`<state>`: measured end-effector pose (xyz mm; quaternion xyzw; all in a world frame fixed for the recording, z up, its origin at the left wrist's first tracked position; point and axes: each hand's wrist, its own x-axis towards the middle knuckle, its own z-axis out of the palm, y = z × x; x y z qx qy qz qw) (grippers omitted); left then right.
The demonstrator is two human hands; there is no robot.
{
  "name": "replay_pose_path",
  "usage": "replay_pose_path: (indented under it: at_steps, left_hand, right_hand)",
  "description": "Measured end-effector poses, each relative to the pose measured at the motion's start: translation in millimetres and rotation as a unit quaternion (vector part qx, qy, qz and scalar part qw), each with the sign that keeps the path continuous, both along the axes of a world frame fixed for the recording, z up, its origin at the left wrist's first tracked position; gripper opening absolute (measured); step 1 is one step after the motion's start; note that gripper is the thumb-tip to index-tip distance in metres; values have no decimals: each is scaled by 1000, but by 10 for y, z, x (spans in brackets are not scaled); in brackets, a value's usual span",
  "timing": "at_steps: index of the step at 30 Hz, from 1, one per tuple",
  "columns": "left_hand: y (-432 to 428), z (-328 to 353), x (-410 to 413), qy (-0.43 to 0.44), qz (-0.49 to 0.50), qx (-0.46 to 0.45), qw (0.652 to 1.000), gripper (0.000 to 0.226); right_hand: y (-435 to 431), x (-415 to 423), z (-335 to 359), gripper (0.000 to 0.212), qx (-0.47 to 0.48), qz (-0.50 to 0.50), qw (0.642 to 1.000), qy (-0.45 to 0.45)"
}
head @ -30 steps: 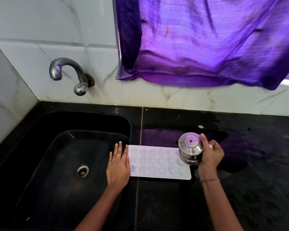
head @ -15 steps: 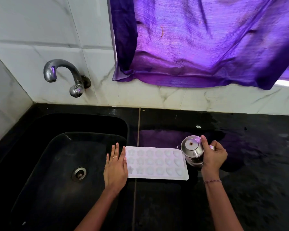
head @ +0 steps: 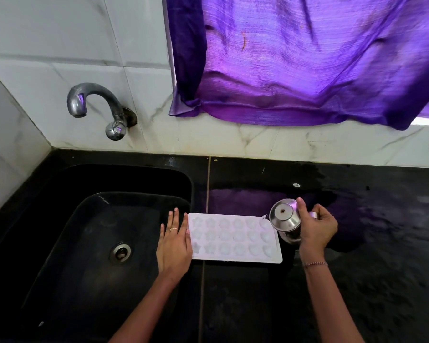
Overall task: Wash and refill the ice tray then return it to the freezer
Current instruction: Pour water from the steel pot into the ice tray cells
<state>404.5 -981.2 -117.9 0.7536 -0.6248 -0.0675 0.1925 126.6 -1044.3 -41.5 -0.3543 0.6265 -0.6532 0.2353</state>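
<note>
A white ice tray (head: 234,237) with star- and shell-shaped cells lies flat on the black counter, just right of the sink. My left hand (head: 175,245) rests flat against the tray's left end, fingers straight and together, a ring on one finger. My right hand (head: 316,227) grips a small steel jug (head: 284,220) by its handle. The jug is tipped with its spout over the tray's far right corner. Whether the cells hold water is too faint to tell.
The black sink (head: 104,243) with its drain (head: 120,252) lies to the left under a wall tap (head: 97,107). The black counter (head: 382,268) stretches right and looks wet. A purple curtain (head: 307,60) hangs above the tiled backsplash.
The jug has shifted right, from above the tray's right cells to its right edge. My left hand stays at the tray's left end. The camera view drifted slightly.
</note>
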Motion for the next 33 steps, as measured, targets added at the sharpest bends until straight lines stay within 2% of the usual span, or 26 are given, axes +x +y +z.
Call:
replay_pose_path:
  at_steps: [7,19,33]
  left_hand:
    - [-10,-3,10,-4,0,3,1000,48]
    - [-4,15,5,-11,0,15,1000,48]
    - [-3,31,1,-3,-3,11,1000,48]
  right_hand:
    - [2,29,-7,52,-1,2,1000,-2]
    - [-53,-154,7,51,1,-9,992,-125]
    - [0,-294,5,54,-22,-1,999,-42]
